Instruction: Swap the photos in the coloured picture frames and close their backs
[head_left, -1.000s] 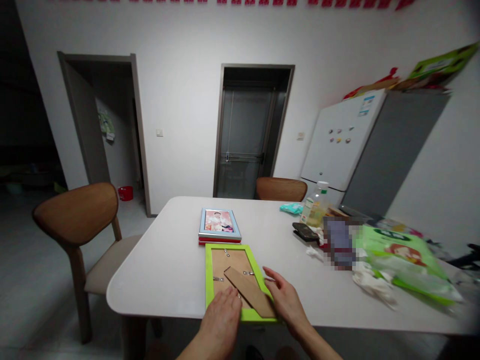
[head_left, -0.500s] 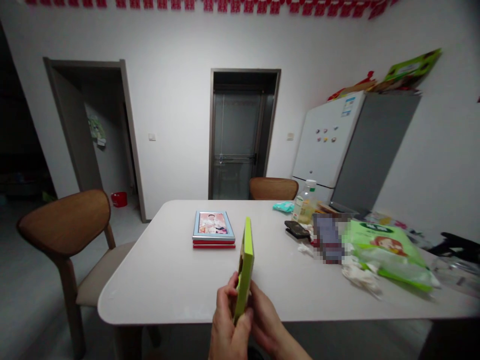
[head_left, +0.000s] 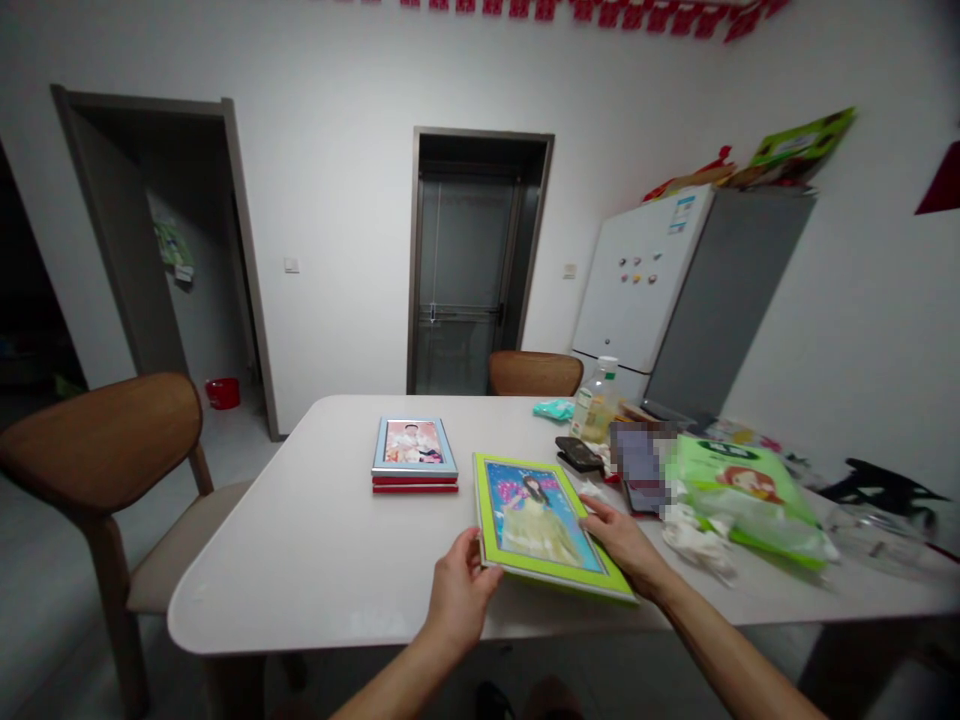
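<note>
A picture frame [head_left: 616, 588] with a lime-green border lies nearly flat, face up, over the near part of the table. Its picture shows a figure in a pale yellow dress on a blue ground. My left hand [head_left: 459, 588] grips the frame's lower left corner, thumb on top and fingers at the side edge. On the right edge, my right hand [head_left: 619, 535] is closed with its fingertips over the border. Left of the green frame, a blue frame [head_left: 379, 466] rests on a stack of red-edged frames [head_left: 415, 485].
The white table [head_left: 315, 570] carries a bottle [head_left: 594, 405], a dark phone-like object [head_left: 579, 454], crumpled tissue [head_left: 697, 540] and a green package [head_left: 750, 490] on the right. Wooden chairs stand at the left [head_left: 105, 430] and far side [head_left: 536, 372]. A fridge [head_left: 637, 280] stands behind.
The green frame has gone from upright and edge-on to nearly flat, picture up. My hands have moved apart to its left and right sides. The view has shifted slightly.
</note>
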